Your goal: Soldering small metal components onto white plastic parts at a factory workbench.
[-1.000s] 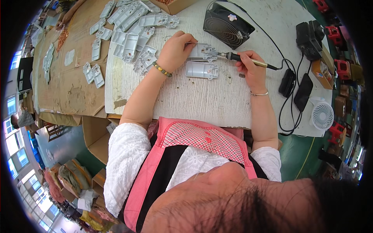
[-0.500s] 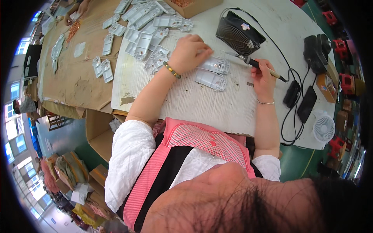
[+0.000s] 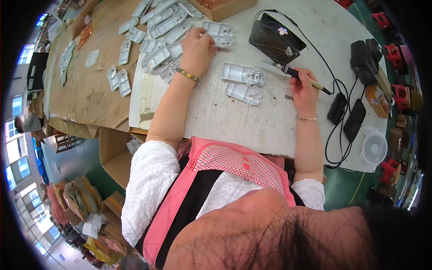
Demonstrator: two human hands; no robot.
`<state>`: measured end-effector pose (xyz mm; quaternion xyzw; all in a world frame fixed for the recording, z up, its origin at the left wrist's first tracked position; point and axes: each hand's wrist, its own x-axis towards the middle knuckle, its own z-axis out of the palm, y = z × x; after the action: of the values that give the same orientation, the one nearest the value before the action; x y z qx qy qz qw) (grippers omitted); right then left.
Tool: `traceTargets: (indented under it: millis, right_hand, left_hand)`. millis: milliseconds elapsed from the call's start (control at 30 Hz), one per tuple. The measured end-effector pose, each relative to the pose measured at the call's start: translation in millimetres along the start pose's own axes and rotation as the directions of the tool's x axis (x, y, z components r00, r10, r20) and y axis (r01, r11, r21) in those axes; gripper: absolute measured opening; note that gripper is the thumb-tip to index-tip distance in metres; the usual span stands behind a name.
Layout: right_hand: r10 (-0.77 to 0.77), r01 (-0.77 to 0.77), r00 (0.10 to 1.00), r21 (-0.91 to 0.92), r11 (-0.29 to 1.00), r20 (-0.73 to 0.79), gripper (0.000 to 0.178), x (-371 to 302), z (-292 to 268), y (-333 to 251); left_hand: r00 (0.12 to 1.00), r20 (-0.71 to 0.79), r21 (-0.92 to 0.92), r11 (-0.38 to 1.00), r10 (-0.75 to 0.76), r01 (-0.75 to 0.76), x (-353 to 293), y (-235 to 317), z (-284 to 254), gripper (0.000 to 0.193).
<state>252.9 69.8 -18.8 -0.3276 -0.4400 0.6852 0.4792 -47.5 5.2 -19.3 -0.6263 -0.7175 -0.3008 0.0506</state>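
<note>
My right hand [image 3: 305, 88] is closed round a soldering iron [image 3: 320, 87], its tip pointing left in front of a black fan [image 3: 277, 39]. My left hand [image 3: 197, 50] is at the right edge of a heap of white plastic housings [image 3: 163, 20]. Its thumb and fingers are closed at the left end of a pair of housings [image 3: 218, 29]; part of the grip is hidden behind the hand. Between my hands two more housings lie side by side, an upper housing [image 3: 242, 74] and a lower housing [image 3: 243, 93], with small metal parts at their right ends.
Black cables and adapters [image 3: 355, 121] run along the right, near a small white fan [image 3: 375, 148] and a black soldering station [image 3: 366, 60]. A cardboard box [image 3: 220, 10] with copper-coloured parts stands at the back. Another person's arm [image 3: 80, 23] reaches over the cardboard-covered table at left.
My left hand has moved left and back, from the two front housings to the heap. A pair of housings there now lies further right. My right hand keeps its place with the soldering iron.
</note>
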Motion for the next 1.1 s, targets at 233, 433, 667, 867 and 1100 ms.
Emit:
traceTargets:
  millis: [233,433,667,867,1100]
  right_hand:
    - [0.034,-0.034,0.999,-0.032,0.999,-0.014,0.017,-1,3,-1]
    - [0.056,-0.062,0.998,-0.186,0.981,-0.035,0.017,-2,6,-2]
    - [0.068,-0.075,0.997,-0.241,0.968,-0.037,0.016,-3,9,-3]
    - [0.084,-0.092,0.996,-0.274,0.957,-0.041,0.016,-3,10,-5]
    - [0.053,-0.062,0.998,-0.282,0.958,-0.040,0.017,-4,11,-4]
  left_hand:
    - [0.948,0.217,-0.269,0.948,0.232,-0.170,-6,35,6,0.011]
    - [0.905,0.208,-0.368,0.887,0.371,-0.279,-5,43,3,0.011]
    - [0.905,0.210,-0.362,0.889,0.371,-0.280,-5,43,4,0.010]
    - [0.902,0.214,-0.356,0.890,0.374,-0.285,-5,42,4,0.010]
    - [0.903,0.196,-0.353,0.887,0.382,-0.298,-5,43,4,0.009]
